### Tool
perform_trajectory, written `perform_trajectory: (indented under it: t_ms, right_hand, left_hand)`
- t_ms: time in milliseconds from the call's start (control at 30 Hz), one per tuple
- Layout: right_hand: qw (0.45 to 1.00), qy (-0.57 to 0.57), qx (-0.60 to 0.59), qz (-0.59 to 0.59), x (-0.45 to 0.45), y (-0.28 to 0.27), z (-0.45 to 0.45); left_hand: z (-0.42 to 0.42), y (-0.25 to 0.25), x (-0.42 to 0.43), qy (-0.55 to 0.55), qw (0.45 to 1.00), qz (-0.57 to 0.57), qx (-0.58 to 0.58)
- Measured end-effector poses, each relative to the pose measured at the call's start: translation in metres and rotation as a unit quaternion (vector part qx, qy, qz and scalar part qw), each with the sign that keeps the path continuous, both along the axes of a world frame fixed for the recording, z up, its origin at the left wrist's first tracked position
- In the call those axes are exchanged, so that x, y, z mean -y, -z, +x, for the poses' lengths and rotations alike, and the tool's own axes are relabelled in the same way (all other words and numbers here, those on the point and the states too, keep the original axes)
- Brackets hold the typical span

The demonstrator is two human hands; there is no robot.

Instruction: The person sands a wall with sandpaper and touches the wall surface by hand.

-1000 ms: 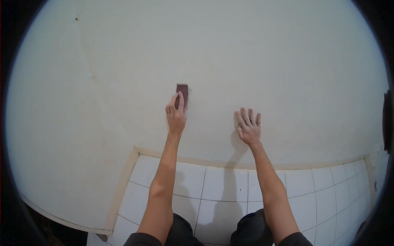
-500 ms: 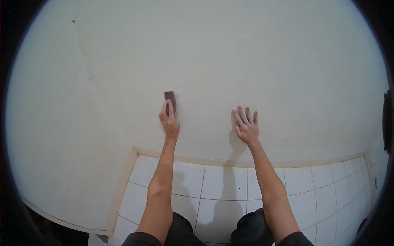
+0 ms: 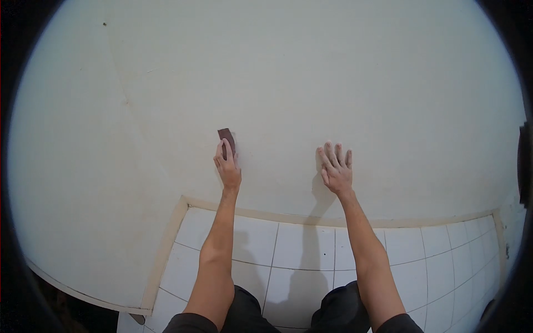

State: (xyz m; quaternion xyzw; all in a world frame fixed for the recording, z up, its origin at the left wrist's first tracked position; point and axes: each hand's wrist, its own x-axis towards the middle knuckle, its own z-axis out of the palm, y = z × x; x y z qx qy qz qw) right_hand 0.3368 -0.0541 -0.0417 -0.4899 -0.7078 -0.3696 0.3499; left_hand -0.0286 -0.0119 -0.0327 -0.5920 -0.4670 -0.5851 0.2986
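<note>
A dark reddish-brown piece of sandpaper (image 3: 225,134) lies against the off-white wall (image 3: 277,100), its top end tilted to the left. My left hand (image 3: 227,165) is closed on its lower part, with fingers pointing up along it; the palm side is hidden. To the right, my right hand (image 3: 337,171) rests on the same wall with its fingers spread and nothing in it. Pale dust coats its fingers.
A beige skirting strip (image 3: 266,215) runs along the foot of the wall and turns at a corner on the left. Below are white floor tiles (image 3: 302,244). A small dark hole (image 3: 104,24) marks the wall at upper left. A dark object (image 3: 524,166) stands at the right edge.
My left hand has slid slightly down and left with the sandpaper, which now leans more to the left. My right hand stays spread on the wall. The view has shifted a little.
</note>
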Motion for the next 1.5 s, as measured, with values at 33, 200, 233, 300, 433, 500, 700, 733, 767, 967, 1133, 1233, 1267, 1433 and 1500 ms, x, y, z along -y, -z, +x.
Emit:
perform_trajectory:
  t_ms: [33, 200, 233, 300, 433, 500, 700, 733, 767, 967, 1133, 1233, 1267, 1433, 1500]
  right_hand:
    - [1.0, -0.005, -0.005, 0.0, -0.001, 0.0, 0.002]
    - [0.999, -0.013, -0.011, 0.03, 0.0, 0.001, 0.0]
    - [0.999, -0.01, -0.008, 0.032, 0.0, 0.001, 0.0]
    - [0.999, -0.01, -0.007, 0.03, 0.001, 0.0, -0.003]
    - [1.0, -0.013, -0.002, 0.021, 0.002, -0.002, -0.002]
    - [1.0, -0.017, -0.002, 0.008, 0.005, -0.004, -0.001]
    - [1.0, -0.013, -0.001, 0.0, 0.002, -0.001, 0.002]
    - [1.0, -0.014, -0.004, -0.001, 0.001, 0.001, 0.003]
    - [1.0, -0.013, -0.005, 0.003, -0.001, 0.001, 0.003]
    - [1.0, -0.016, -0.004, 0.012, 0.0, 0.0, 0.004]
    - [1.0, -0.008, 0.005, 0.005, 0.003, -0.002, 0.0]
    - [1.0, -0.008, 0.003, 0.017, 0.0, 0.001, 0.002]
    - [1.0, -0.015, -0.004, 0.014, -0.001, 0.001, 0.003]
    - [0.999, -0.035, 0.003, 0.011, 0.001, 0.001, 0.005]
    - [1.0, -0.02, -0.002, 0.006, 0.003, 0.001, 0.005]
  left_hand:
    - [-0.001, 0.0, -0.002, 0.006, 1.0, -0.011, -0.024]
    - [0.029, -0.063, 0.013, -0.003, 0.995, 0.014, -0.099]
    - [0.033, -0.07, 0.013, -0.013, 0.996, 0.015, -0.085]
    - [0.032, -0.072, 0.01, -0.023, 0.998, 0.02, -0.053]
    - [0.022, -0.041, 0.006, -0.027, 0.999, 0.023, 0.026]
    - [0.016, -0.011, 0.003, -0.036, 0.998, 0.009, 0.042]
    - [0.021, -0.016, 0.002, -0.009, 0.996, 0.01, -0.091]
    - [0.028, -0.028, 0.002, -0.008, 0.994, 0.015, -0.107]
    - [0.035, -0.043, 0.008, -0.001, 0.996, -0.006, -0.083]
    - [0.027, -0.065, 0.007, -0.029, 0.999, 0.016, 0.041]
    - [0.007, 0.015, 0.001, 0.004, 1.0, -0.026, 0.0]
    - [0.015, -0.005, 0.005, 0.02, 0.997, -0.008, -0.074]
    - [0.021, -0.022, 0.007, 0.022, 0.994, -0.004, -0.103]
    - [0.025, -0.079, 0.016, -0.03, 0.998, 0.018, -0.043]
    - [0.014, -0.056, 0.01, -0.044, 0.999, 0.014, 0.021]
